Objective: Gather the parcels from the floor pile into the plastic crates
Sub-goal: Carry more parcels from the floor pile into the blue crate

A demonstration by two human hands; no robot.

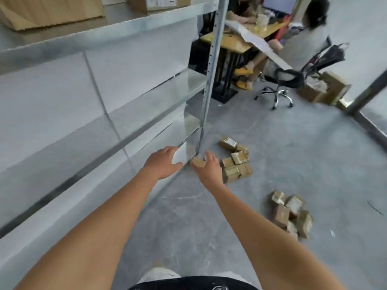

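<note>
Both arms stretch toward the shelf post, left hand spread empty, right hand pinching one parcel beside the pile at its foot; so light a pinch might drop it.

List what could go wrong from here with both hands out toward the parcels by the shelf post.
1. The right hand holds one small parcel only at its fingertips; it may slip.
2. The left hand hangs open beside the shelf edge and could knock it.
3. No crate is in view, so the near pile may be stepped on while carrying.
</note>
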